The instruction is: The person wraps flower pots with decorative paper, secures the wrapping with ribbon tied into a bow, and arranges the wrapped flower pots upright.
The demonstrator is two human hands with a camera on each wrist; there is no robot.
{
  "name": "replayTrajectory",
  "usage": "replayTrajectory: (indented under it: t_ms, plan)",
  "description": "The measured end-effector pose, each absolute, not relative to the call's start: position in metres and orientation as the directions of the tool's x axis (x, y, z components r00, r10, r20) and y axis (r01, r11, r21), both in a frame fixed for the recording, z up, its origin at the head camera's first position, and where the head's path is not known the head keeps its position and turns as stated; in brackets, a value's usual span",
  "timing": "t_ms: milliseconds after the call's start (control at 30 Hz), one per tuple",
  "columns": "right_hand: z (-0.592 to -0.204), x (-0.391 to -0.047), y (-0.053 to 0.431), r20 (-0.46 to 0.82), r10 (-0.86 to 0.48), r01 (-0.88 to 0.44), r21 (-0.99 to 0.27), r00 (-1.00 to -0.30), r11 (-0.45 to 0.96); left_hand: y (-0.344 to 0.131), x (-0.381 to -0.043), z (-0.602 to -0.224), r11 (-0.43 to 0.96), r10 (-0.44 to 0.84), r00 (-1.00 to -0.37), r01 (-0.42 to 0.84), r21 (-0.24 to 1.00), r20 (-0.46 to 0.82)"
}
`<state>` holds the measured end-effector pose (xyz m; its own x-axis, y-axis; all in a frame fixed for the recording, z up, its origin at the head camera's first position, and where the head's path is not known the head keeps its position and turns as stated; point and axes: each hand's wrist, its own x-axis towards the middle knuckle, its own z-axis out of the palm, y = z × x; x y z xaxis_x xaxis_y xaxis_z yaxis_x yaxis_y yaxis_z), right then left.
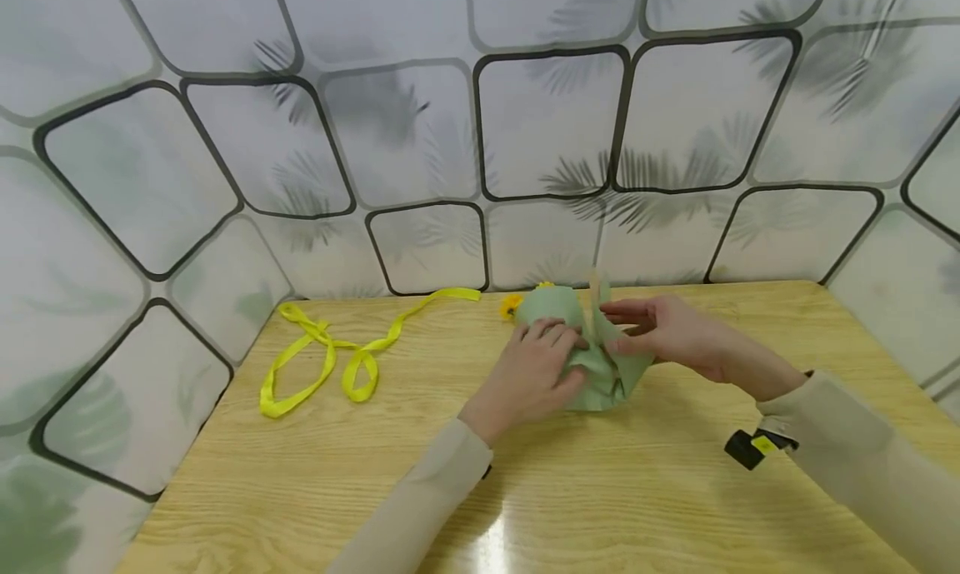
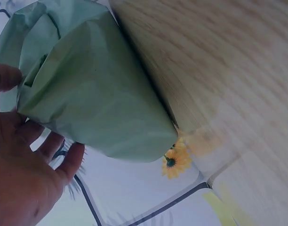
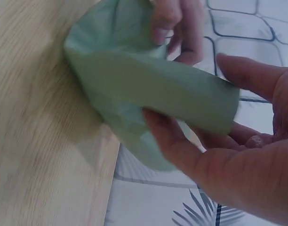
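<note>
Green wrapping paper [image 1: 551, 305], bent into a bundle, lies near the back of the table. Orange-yellow flowers [image 1: 511, 306] poke out at its left end. My left hand [image 1: 525, 378] lies over the bundle and holds it; in the left wrist view its fingers bend around the edge of the paper [image 2: 101, 94]. On the other side, my right hand [image 1: 678, 338] grips a loose flap, and the right wrist view has this paper flap [image 3: 153, 87] between thumb and fingers. The flower stems are hidden inside the paper.
A looped yellow ribbon [image 1: 300, 399] lies on the wooden table [image 1: 600, 499] to the left of the bundle, one end reaching toward the back edge. Patterned curtain-like walls [image 1: 420, 132] stand close behind the table and at both sides.
</note>
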<state>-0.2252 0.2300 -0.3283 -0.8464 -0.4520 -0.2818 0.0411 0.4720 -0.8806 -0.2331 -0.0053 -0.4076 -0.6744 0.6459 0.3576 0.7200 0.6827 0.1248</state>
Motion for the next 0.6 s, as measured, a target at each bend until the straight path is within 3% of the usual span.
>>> replayTrajectory:
  t_ms: [233,467,600]
  plan:
    - [-0.348,-0.207,0.229,-0.174,-0.353,-0.008,-0.888,-0.919,0.460,-0.014,-0.234,-0.405,0.610,0.672,-0.629,0.769,0.189,0.390]
    - [-0.363,-0.185,0.218,-0.149,-0.229,0.083,-0.958,-0.962,0.275,-0.019,-0.235,-0.402,0.600,0.681,-0.593,0.788,0.137,0.430]
    - [-0.369,-0.178,0.206,-0.135,-0.169,0.102,-0.977,-0.976,0.189,-0.022,-0.236,-0.402,0.599,0.653,-0.609,0.779,0.185,0.449]
